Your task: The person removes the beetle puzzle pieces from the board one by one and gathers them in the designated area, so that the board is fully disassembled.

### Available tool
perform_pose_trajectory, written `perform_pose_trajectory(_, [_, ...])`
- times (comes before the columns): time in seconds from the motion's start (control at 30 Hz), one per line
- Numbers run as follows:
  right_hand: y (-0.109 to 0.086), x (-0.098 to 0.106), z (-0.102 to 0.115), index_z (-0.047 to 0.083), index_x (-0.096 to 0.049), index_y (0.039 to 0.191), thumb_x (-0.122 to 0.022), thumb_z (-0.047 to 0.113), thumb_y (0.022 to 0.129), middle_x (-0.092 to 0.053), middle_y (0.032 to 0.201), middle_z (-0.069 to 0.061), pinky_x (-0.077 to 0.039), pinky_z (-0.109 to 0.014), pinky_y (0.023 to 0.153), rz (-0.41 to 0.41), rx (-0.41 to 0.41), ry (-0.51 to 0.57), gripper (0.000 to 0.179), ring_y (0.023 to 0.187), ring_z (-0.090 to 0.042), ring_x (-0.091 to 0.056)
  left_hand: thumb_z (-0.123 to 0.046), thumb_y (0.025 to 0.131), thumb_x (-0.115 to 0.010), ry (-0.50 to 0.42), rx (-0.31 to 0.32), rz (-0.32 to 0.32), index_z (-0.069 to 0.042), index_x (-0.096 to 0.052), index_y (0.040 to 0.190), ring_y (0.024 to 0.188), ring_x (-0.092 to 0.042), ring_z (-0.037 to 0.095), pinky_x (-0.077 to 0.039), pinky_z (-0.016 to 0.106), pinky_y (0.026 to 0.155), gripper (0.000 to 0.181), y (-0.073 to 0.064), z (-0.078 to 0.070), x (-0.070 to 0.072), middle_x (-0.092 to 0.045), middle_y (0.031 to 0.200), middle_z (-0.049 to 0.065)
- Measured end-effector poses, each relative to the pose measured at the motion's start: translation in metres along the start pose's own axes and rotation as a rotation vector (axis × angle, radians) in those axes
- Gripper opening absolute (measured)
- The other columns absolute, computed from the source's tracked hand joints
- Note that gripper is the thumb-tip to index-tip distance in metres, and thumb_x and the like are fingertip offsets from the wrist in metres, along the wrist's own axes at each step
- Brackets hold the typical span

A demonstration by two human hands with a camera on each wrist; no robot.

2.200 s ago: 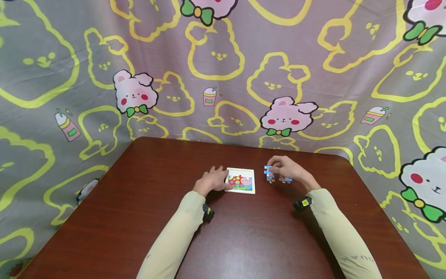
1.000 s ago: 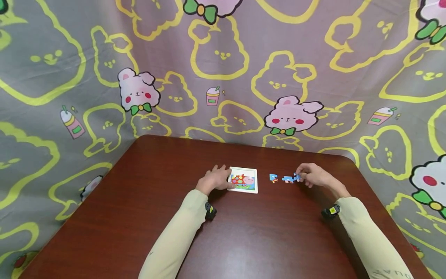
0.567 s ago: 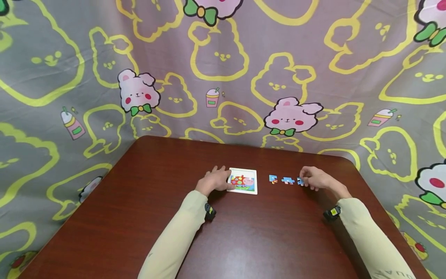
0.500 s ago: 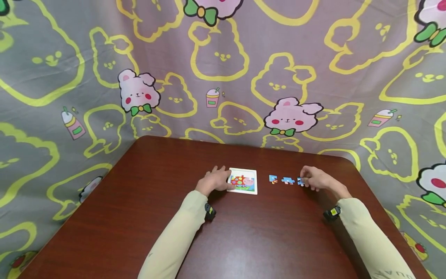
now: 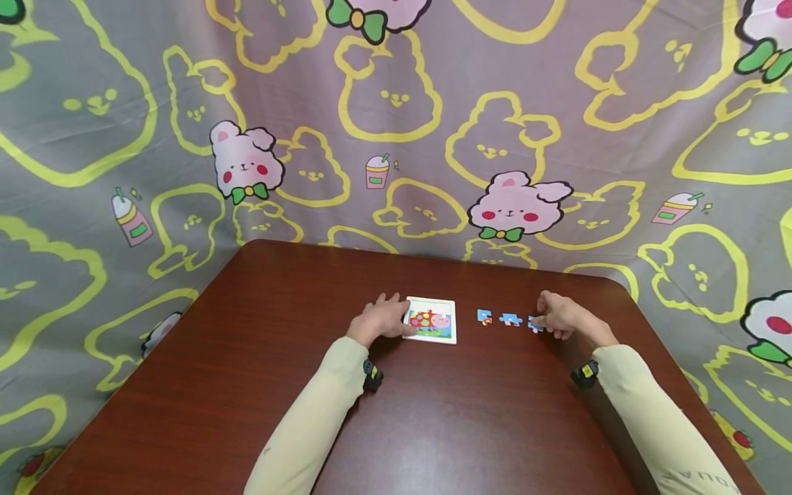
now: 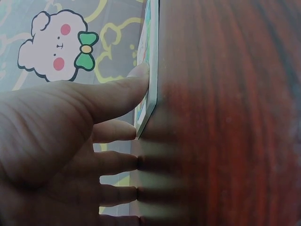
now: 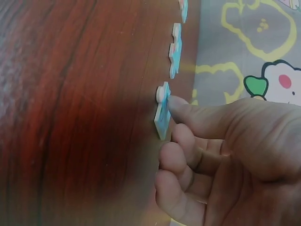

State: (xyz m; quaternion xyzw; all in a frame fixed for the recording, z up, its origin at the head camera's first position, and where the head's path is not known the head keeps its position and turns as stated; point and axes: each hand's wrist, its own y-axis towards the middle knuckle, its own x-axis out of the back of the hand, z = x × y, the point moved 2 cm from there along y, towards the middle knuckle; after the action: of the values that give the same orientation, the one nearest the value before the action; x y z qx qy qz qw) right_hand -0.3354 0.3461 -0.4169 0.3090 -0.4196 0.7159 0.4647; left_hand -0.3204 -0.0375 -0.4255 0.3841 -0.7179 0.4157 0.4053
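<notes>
My left hand (image 5: 379, 320) rests at the left edge of a white-framed puzzle board (image 5: 454, 323). In the left wrist view its thumb lies on the frame, and its straight fingers touch the table. The board's lower part shows a pink character in red with coloured dots; a white area runs along the top. To the right, my right hand (image 5: 559, 316) holds a blue jigsaw piece (image 7: 162, 115) at its right end, thumb on top and other fingers curled beside it. Two more jigsaw pieces, a middle one (image 5: 511, 320) and a left one (image 5: 485, 317), lie apart between board and hand.
The brown wooden table (image 5: 433, 426) has a rounded far edge close to a patterned cloth (image 5: 396, 206) with bunnies and yellow outlines. A small black device (image 5: 373, 375) sits on the left wrist, another black device (image 5: 584, 373) on the right.
Earlier the right hand was over the pieces nearer the board; it has moved right, and three pieces now lie spread in a row. The left hand stays at the board.
</notes>
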Motion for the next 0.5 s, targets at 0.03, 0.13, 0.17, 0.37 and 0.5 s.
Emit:
perform_pose_trajectory(0.03, [0.001, 0.000, 0.001, -0.002, -0.045, 0.109, -0.063, 0.015, 0.096, -0.056, 0.071, -0.007, -0.051, -0.031, 0.050, -0.009, 0.001, -0.005, 0.028, 0.057, -0.018, -0.056, -0.045, 0.094, -0.062, -0.001, 0.002, 0.001, -0.018, -0.033, 0.155, 0.151, -0.013, 0.041, -0.018, 0.058, 0.120, 0.073, 0.000, 0.000, 0.000, -0.021, 0.164, 0.013])
perform_pose_trajectory(0.13, [0.003, 0.000, 0.006, -0.001, -0.050, 0.105, -0.064, 0.014, 0.095, -0.057, 0.070, -0.007, -0.050, -0.030, 0.049, -0.034, 0.033, -0.027, 0.023, 0.056, -0.018, -0.056, -0.045, 0.094, -0.063, 0.000, 0.008, 0.000, -0.019, -0.033, 0.155, 0.151, -0.013, 0.041, -0.019, 0.058, 0.120, 0.073, 0.000, 0.000, 0.001, -0.021, 0.164, 0.013])
perform_pose_trajectory(0.17, [0.004, 0.000, 0.009, 0.000, -0.052, 0.103, -0.064, 0.014, 0.095, -0.057, 0.070, -0.006, -0.050, -0.030, 0.049, -0.044, 0.047, -0.032, 0.020, 0.056, -0.018, -0.056, -0.045, 0.094, -0.063, 0.000, 0.008, -0.001, -0.019, -0.033, 0.155, 0.151, -0.014, 0.041, -0.019, 0.058, 0.120, 0.073, 0.000, -0.001, 0.001, -0.022, 0.164, 0.013])
perform_pose_trajectory(0.37, [0.010, -0.003, 0.032, 0.003, -0.057, 0.096, -0.063, 0.011, 0.095, -0.057, 0.069, -0.007, -0.050, -0.031, 0.048, -0.078, 0.121, -0.005, 0.010, 0.051, -0.018, -0.055, -0.044, 0.094, -0.063, -0.018, 0.008, -0.002, -0.019, -0.034, 0.154, 0.151, -0.013, 0.041, -0.018, 0.057, 0.121, 0.071, 0.001, -0.002, 0.002, -0.021, 0.164, 0.013])
perform_pose_trajectory(0.5, [0.014, -0.007, 0.045, 0.003, -0.057, 0.095, -0.063, 0.011, 0.095, -0.058, 0.071, -0.008, -0.051, -0.032, 0.048, -0.087, 0.169, 0.007, 0.010, 0.051, -0.016, -0.055, -0.044, 0.093, -0.063, -0.026, 0.016, 0.003, -0.020, -0.035, 0.154, 0.152, -0.013, 0.041, -0.018, 0.057, 0.121, 0.071, 0.001, -0.002, 0.001, -0.021, 0.164, 0.012])
